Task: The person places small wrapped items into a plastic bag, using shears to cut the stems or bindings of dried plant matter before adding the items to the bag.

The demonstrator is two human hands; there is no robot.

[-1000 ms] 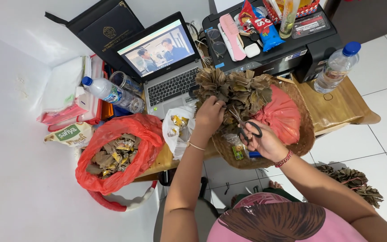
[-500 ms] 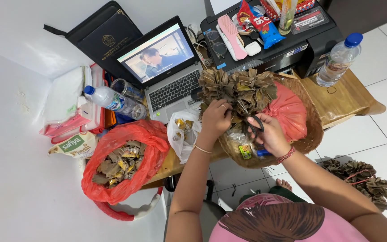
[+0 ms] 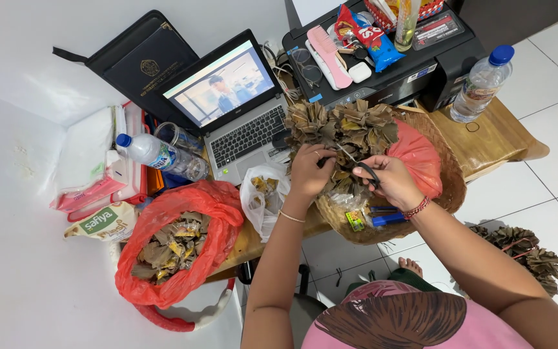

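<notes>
A bunch of brown folded-leaf rosettes [image 3: 347, 132] lies over the woven basket tray [image 3: 450, 187] at the table's middle. My left hand [image 3: 310, 171] grips the bunch's lower left part. My right hand [image 3: 392, 181] holds black-handled scissors [image 3: 363, 169], whose blades point up and left into the leaves right beside my left fingers. A red plastic bag [image 3: 414, 158] lies in the tray just right of the bunch. A blue pen [image 3: 389, 220] and a small wrapper lie in the tray below my right hand.
An open laptop [image 3: 230, 103] stands behind, with a black printer [image 3: 408, 71] carrying a comb and a snack bag to its right. Water bottles [image 3: 479, 84] [image 3: 159, 155] flank the table. A red bag of leaf scraps [image 3: 172, 242] and a white bag [image 3: 263, 194] hang left. More rosettes [image 3: 518, 255] lie on the floor.
My right hand has brought the scissors up and left, closer to my left hand and into the leaf bunch. The blue pen below it now shows.
</notes>
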